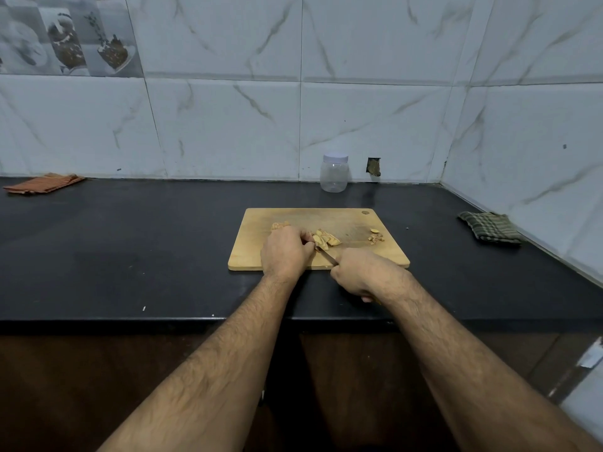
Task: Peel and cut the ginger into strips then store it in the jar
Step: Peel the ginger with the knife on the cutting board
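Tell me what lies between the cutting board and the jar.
Head view: only bare black counter lies between the cutting board and the jar.

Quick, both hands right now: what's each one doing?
Left hand: fingers curled, holding the ginger down on the cutting board.
Right hand: gripping the knife, blade at the ginger.

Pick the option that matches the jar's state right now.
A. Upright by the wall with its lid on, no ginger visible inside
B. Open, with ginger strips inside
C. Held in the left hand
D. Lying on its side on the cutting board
A: the jar stands upright on the counter against the tiled wall, beyond the cutting board, its pale lid on and nothing visible through its clear body.
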Demonstrator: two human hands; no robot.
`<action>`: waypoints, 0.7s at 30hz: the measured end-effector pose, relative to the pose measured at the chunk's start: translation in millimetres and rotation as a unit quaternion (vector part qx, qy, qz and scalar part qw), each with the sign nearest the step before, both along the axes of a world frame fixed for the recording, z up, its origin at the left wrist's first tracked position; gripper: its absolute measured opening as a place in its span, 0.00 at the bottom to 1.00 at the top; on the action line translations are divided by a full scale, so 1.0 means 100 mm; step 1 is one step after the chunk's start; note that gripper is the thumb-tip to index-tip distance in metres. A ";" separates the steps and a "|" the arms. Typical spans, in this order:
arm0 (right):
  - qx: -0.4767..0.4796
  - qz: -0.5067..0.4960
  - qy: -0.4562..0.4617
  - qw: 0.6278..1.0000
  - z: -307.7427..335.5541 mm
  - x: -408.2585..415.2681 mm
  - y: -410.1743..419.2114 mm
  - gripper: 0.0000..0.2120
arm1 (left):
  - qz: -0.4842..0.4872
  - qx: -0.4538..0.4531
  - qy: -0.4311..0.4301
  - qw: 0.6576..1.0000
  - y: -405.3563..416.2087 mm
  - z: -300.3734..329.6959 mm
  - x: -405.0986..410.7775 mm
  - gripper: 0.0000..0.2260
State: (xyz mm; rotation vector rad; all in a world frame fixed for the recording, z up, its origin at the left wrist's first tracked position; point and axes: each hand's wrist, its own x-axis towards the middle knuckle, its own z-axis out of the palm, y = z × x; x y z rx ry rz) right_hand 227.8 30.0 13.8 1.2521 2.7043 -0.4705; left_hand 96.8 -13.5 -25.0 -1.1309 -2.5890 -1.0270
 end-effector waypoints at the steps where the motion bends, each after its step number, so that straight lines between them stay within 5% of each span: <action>1: -0.003 -0.001 0.000 1.000 -0.01 0.01 -0.01 0.09 | 0.000 -0.001 -0.002 1.000 0.00 0.00 0.00 0.05; 10: -0.013 0.005 -0.017 1.000 0.04 0.05 -0.01 0.10 | -0.009 0.004 -0.012 1.000 -0.02 -0.01 -0.02 0.05; 21: -0.056 -0.039 0.082 0.994 -0.06 0.00 -0.02 0.10 | -0.014 0.018 -0.035 0.999 -0.02 -0.03 -0.05 0.04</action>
